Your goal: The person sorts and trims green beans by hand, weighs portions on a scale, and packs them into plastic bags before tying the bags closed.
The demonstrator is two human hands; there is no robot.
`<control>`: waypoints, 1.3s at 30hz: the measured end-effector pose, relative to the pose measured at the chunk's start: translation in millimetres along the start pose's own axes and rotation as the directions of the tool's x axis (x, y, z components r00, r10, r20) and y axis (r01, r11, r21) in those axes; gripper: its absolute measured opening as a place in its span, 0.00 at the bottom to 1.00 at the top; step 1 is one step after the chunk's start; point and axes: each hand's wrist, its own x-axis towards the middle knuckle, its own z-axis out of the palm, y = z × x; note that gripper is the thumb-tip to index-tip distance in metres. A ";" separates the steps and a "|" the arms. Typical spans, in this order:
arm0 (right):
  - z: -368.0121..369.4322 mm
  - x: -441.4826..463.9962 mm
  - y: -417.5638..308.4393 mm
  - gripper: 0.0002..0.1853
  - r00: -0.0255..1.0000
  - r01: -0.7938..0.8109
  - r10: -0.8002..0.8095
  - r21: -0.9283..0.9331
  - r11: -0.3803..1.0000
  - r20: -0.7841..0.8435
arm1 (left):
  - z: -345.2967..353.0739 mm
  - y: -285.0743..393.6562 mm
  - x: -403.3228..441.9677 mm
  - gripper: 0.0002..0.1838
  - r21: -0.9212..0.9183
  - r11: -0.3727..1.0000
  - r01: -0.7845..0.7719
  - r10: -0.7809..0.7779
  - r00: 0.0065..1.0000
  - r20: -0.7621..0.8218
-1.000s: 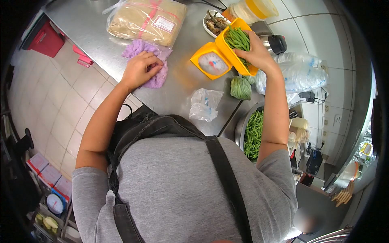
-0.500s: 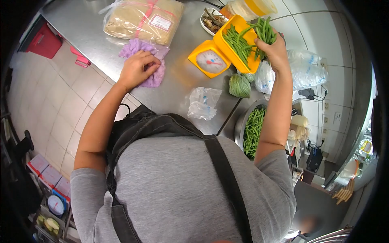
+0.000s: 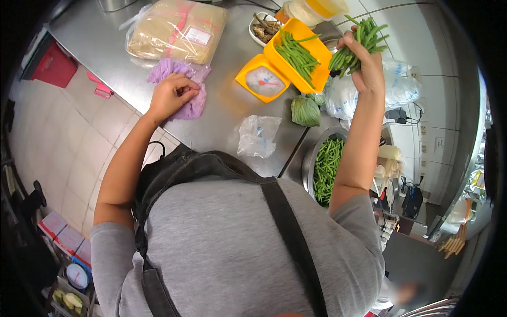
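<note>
My right hand (image 3: 367, 66) is closed around a bunch of green beans (image 3: 363, 42), held up just right of the yellow scale pan (image 3: 322, 47). More green beans (image 3: 298, 58) lie in that pan, which sits on a yellow kitchen scale (image 3: 263, 79) with a round dial. My left hand (image 3: 173, 98) rests over a purple cloth (image 3: 193, 108) on the counter, fingers curled in with nothing visible in them. A metal bowl (image 3: 307, 168) of cut green beans (image 3: 328, 166) stands at the right, partly hidden by my right forearm.
On the steel counter (image 3: 211, 127) are a wrapped brown package (image 3: 163, 34), a crumpled plastic bag (image 3: 259, 136), a green cabbage-like vegetable (image 3: 305, 111) and a dish of dried fish (image 3: 264, 27). Clear plastic bags (image 3: 398, 87) lie by the tiled wall. Another person (image 3: 396, 293) is at lower right.
My right hand has lifted its bunch of beans up and right, away from the pan, leaving fewer beans there. The scale's needle has shifted. My left hand stays by the cloth.
</note>
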 end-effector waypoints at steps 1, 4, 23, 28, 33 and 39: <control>4.6 -5.2 -4.2 0.20 1.000 -0.009 0.011 0.111 0.994 -0.020 | -1.8 -0.3 3.0 0.06 -0.074 0.994 0.087 -0.085 0.996 0.025; 16.1 -30.4 -10.9 0.20 0.999 -0.033 0.041 0.459 0.888 -0.007 | -15.7 54.5 15.6 0.06 -0.332 0.939 0.090 -0.138 0.983 -0.123; 141.9 -189.0 46.7 0.41 0.551 -0.828 0.081 0.532 0.176 0.831 | -10.3 190.5 15.6 0.29 -0.795 0.413 0.445 0.300 0.757 0.580; 138.5 -202.9 43.2 0.38 0.465 -0.883 0.159 0.442 0.158 0.871 | -15.3 183.9 -12.6 0.23 -0.747 0.573 0.338 0.308 0.756 0.578; 141.5 -190.2 36.4 0.27 0.559 -0.816 0.360 0.418 0.398 0.747 | -24.3 187.0 -27.8 0.30 -0.769 0.549 0.327 0.036 0.910 0.412; 175.7 -131.9 100.0 0.34 0.994 -0.010 0.059 -0.441 0.897 0.096 | 43.5 145.4 -36.3 0.49 -0.937 0.171 0.305 -0.208 0.941 0.268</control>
